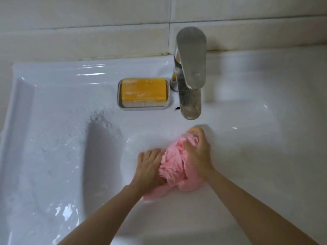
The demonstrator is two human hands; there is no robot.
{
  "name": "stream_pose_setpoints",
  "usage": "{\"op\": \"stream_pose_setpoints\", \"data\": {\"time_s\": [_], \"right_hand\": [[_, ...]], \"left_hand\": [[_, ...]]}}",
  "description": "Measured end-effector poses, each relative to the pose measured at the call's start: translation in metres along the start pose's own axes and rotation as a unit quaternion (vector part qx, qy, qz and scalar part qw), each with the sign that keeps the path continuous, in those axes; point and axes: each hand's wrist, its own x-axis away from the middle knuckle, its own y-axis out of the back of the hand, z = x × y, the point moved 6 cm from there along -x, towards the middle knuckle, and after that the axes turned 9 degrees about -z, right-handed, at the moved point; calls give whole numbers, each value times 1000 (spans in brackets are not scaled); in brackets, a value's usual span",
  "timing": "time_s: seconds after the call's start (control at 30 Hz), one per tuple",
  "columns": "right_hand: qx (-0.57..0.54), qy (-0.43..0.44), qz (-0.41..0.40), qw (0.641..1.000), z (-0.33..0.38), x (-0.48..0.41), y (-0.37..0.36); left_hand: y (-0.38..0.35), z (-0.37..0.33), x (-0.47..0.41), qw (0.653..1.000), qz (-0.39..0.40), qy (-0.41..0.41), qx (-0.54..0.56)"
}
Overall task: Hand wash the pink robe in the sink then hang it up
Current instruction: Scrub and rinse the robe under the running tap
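Under the faucet (190, 76), toward the front edge of the sink (53, 106), the bunched pink robe (174, 164) sits between the left hand (150, 167) and right hand (198, 152), both clenched on its cloth. Wet, soapy fabric could slip free, and hard wringing could splash water over the rim.

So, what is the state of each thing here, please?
pink robe: bunched up, gripped by both hands.
left hand: fingers curled on the robe.
right hand: grips the robe's top.
soap: lies in the soap dish, untouched.
tap: running or not, cannot tell.
sink: wet, with suds at left.
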Motion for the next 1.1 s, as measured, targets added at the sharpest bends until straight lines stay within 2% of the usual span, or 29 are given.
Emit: {"op": "stream_pose_setpoints", "data": {"time_s": [0.1, 0.17, 0.23, 0.33, 0.4, 0.43, 0.47, 0.5, 0.53, 0.57, 0.63, 0.67, 0.73, 0.77, 0.8, 0.83, 0.87, 0.9, 0.93, 0.97, 1.0, 1.03, 1.1], "right_hand": [[29, 128, 68, 989, 32, 45, 5], [122, 180, 103, 971, 36, 70, -13], [198, 221, 85, 951, 24, 72, -31], [241, 227, 57, 942, 8, 47, -46], [235, 195, 58, 950, 2, 30, -50], [200, 144, 77, 966, -2, 19, -50], [152, 81, 89, 981, -7, 10, -46], [70, -20, 99, 992, -14, 2, -40], [-15, -106, 90, 990, -21, -4, -29], [-59, -113, 66, 990, -21, -10, -13], [-83, -15, 42, 996, -8, -11, 25], [-49, 54, 61, 996, -4, -8, 39], [102, 167, 124, 973, -9, 8, 55], [145, 186, 189, 953, -18, 13, 59], [137, 155, 261, 943, -25, 17, 62], [63, 85, 323, 940, -23, 21, 62], [-33, -13, 326, 945, -17, 19, 61], [-95, -80, 256, 959, -19, 11, 61], [-72, -102, 160, 979, -22, 4, 62], [-3, -99, 91, 991, -21, 0, 60], [50, -84, 70, 993, -15, -3, 49], [81, -68, 84, 991, -12, -3, 33], [110, -124, 175, 971, -16, 0, 1]], "left_hand": [[-5, 1, -1, 998, -23, 39, 52], [-7, 2, -3, 997, -21, 50, 53], [-7, 2, -2, 995, -27, 70, 59], [-9, -1, -4, 997, -35, 62, 36], [-9, -3, -8, 999, -11, 38, 1], [-5, -3, -12, 999, 2, 35, 5], [1, -5, -17, 999, 7, 33, 15], [11, -9, -20, 999, -11, 24, 18], [21, -15, -21, 999, -34, 8, 8], [31, -23, -20, 997, -69, -13, -19], [46, -33, -19, 988, -138, -40, -62], [48, -36, -17, 986, -141, -52, -65], [42, -40, -4, 989, -69, -108, -77], [40, -42, 4, 987, -14, -140, -79], [44, -42, 9, 986, 27, -154, -63], [51, -39, 6, 990, 62, -126, -11], [58, -34, -2, 993, 87, -53, 52], [64, -26, -13, 992, 67, 31, 104], [67, -19, -23, 988, 18, 95, 122], [65, -15, -31, 985, -23, 130, 114], [57, -16, -38, 983, -14, 152, 103], [42, -18, -40, 979, 43, 171, 103], [10, -28, -32, 953, 177, 203, 137]]}}
